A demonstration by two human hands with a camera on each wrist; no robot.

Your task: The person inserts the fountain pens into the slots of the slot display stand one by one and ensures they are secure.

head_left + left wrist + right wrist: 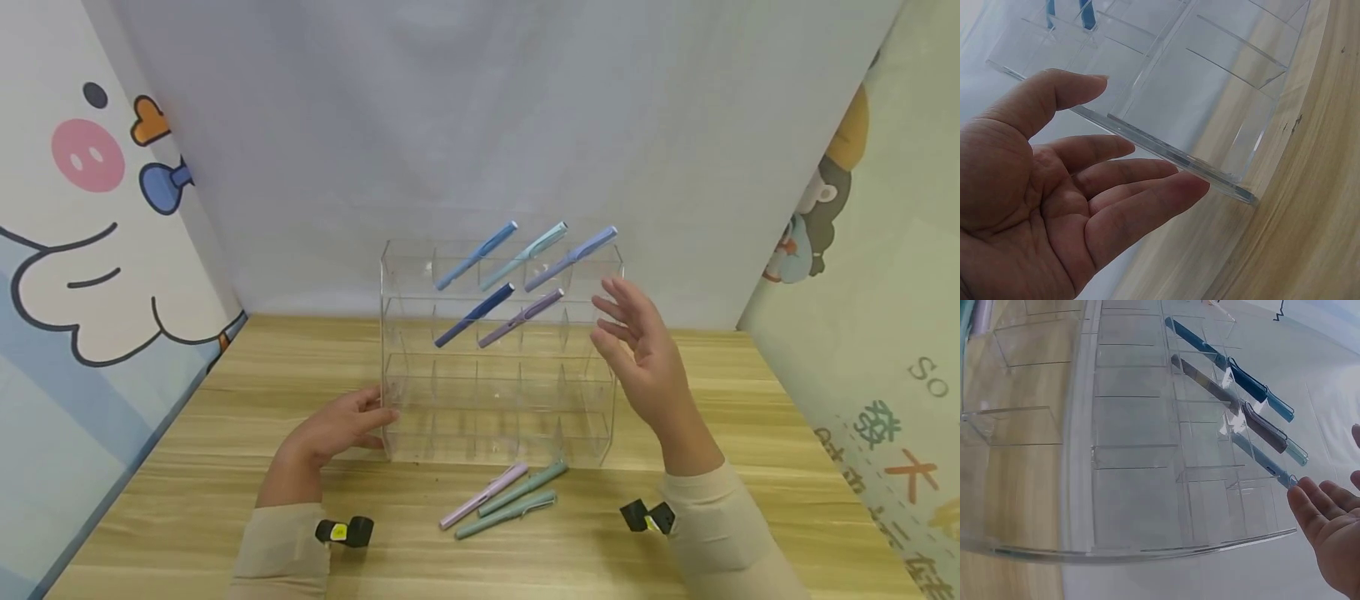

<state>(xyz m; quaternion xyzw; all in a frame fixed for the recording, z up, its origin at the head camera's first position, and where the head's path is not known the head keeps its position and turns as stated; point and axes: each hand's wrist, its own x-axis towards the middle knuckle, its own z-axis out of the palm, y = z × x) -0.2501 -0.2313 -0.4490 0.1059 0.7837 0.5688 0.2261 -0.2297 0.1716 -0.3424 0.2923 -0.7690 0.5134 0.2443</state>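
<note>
A clear acrylic display rack (498, 396) with stepped, divided tiers stands upright on the table. On its upper tier lean a blue pen (477, 255), a pale aqua pen (525, 255) and a periwinkle pen (572, 258). A navy pen (475, 315) and a purple pen (521, 317) lean one tier lower. My left hand (341, 427) is at the rack's lower left side; in the left wrist view its fingers (1141, 215) lie along the panel's edge, thumb apart. Beside the upper right side, my right hand (641, 354) is raised with fingers spread and holds nothing.
In front of the rack, a pale pink pen (483, 496) and two green pens, one darker (522, 489) and one lighter (506, 515), lie on the wooden table (195, 467). A pale cloth (525, 108) hangs behind, with printed cartoon panels at both sides.
</note>
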